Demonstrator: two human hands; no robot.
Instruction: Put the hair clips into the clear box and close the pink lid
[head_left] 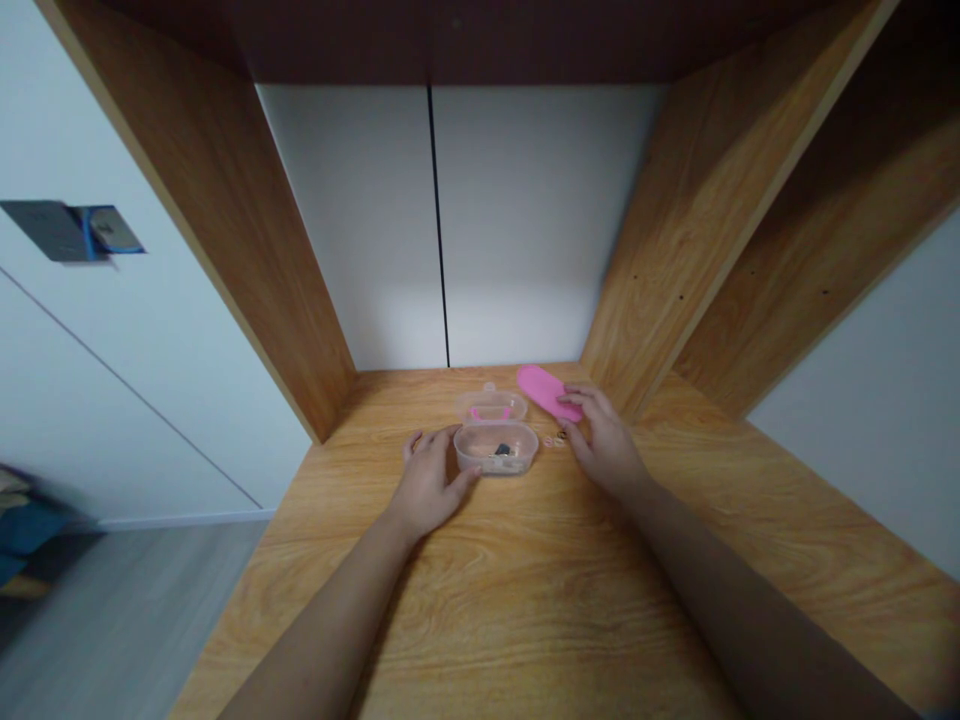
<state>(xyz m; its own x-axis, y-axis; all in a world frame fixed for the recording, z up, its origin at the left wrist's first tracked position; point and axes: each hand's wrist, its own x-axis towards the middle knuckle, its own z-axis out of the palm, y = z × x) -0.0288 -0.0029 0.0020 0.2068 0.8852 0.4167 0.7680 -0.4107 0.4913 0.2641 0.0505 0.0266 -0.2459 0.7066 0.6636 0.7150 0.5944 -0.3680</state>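
Observation:
A small clear plastic box [480,464] with rounded ends stands on the wooden surface, its clear lid [487,407] folded back behind it. Inside lies a small dark piece [502,450] among other bits too small to name. My left hand [429,485] grips the box's left end, thumb at the front and fingers around the side. To the right, my right hand [604,440] holds the right end of a pink oval tray [544,388] between thumb and fingers, tilted. Several small rings [555,440] lie on the surface between the box and my right hand.
The wooden desktop [480,600] runs back to a white panel [517,240]. Upright wooden boards stand at left [225,200] and right [675,230], with a dark shelf [450,40] overhead. A wall socket plate [49,228] is at far left.

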